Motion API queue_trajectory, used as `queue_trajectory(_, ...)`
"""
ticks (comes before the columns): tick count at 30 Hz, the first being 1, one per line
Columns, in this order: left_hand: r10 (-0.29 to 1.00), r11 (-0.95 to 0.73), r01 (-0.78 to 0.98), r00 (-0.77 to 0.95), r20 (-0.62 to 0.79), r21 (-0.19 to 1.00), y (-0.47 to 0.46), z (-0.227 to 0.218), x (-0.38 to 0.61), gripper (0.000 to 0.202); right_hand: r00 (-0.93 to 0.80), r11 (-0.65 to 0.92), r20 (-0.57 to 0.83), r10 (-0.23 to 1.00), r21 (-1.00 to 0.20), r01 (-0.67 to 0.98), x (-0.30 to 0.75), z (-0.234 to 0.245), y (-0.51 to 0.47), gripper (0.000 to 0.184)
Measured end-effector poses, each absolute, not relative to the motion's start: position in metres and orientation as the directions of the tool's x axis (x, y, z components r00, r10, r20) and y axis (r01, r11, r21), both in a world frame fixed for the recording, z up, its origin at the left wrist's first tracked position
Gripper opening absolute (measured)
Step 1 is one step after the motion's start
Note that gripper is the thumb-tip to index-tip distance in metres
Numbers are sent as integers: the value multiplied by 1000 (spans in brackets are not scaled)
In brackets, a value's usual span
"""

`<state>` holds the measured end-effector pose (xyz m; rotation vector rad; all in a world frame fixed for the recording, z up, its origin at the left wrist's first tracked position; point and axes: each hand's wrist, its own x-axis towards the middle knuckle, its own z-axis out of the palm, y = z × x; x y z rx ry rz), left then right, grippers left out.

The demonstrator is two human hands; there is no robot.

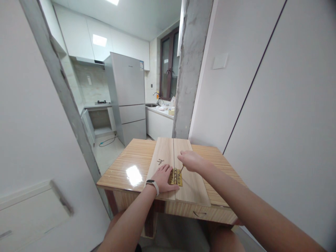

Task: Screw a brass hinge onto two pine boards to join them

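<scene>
Two pale wooden boards lie side by side on a glossy striped wooden table. A brass hinge sits across their seam near the front. My left hand, with a white-banded watch at the wrist, lies flat on the left board, fingers spread, touching the hinge's left edge. My right hand is closed round a thin tool, likely a screwdriver, whose tip points down at the hinge's right leaf. A few small dark screws lie on the left board beyond my left hand.
The table has a drawer at its front. A white wall stands close on the right and a grey concrete pillar behind the table. To the left an opening leads into a kitchen with a fridge and counter.
</scene>
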<state>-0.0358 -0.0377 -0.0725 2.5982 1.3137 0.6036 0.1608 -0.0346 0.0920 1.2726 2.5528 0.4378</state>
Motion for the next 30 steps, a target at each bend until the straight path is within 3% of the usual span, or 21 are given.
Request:
queue_trajectory(15, 802, -596, 736, 529, 276, 321, -38, -73, -36, 108, -628, 590, -25, 777, 376, 715, 156, 92, -36, 17)
queue_trajectory(23, 800, -599, 734, 534, 273, 320, -35, -76, -37, 109, -494, 508, -139, 858, 362, 782, 151, 100, -39, 23)
queue_trajectory(30, 798, -601, 735, 531, 286, 312, -33, -80, -36, 110, -581, 588, -129, 803, 328, 740, 159, 99, -39, 24)
